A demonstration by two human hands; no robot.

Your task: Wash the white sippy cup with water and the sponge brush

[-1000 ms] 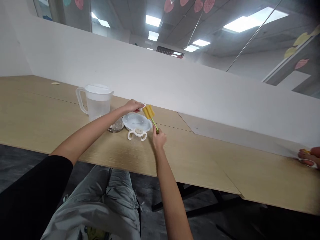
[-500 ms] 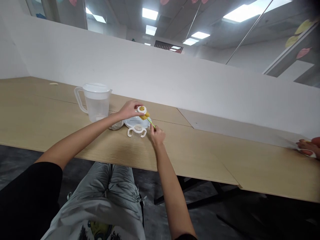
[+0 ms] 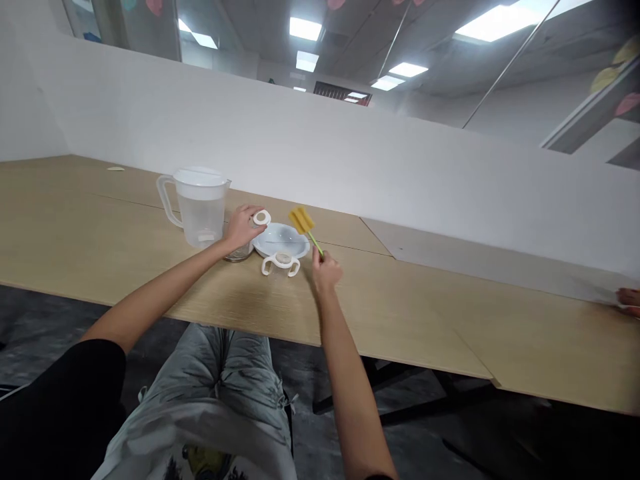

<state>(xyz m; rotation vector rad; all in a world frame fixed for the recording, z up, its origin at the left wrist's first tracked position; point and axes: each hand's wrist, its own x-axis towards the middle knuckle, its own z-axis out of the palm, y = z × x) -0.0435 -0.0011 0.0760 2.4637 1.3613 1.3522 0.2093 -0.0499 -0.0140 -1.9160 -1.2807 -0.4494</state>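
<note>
My left hand [image 3: 243,227] is closed on a small white ring-shaped cap [image 3: 261,217], held above the left rim of a white bowl [image 3: 287,248]. In my right hand [image 3: 327,270] is the thin green handle of a sponge brush [image 3: 301,220], its yellow head raised over the bowl's right side, apart from the cap. A small clear cup with a white two-handled collar [image 3: 281,261] stands in front of the bowl. Under my left hand, partly hidden, is a clear glass container [image 3: 241,253].
A translucent lidded pitcher [image 3: 201,210] stands left of the bowl, its handle pointing left. Far back on the left of the table [image 3: 400,300] lies a small pale flat piece [image 3: 115,169]. Another person's hand [image 3: 629,300] shows at the right edge. A white wall runs behind.
The yellow brush head has come out of the white cap and moved up and right. My left hand has drawn left with the cap. The other person's hand shows less.
</note>
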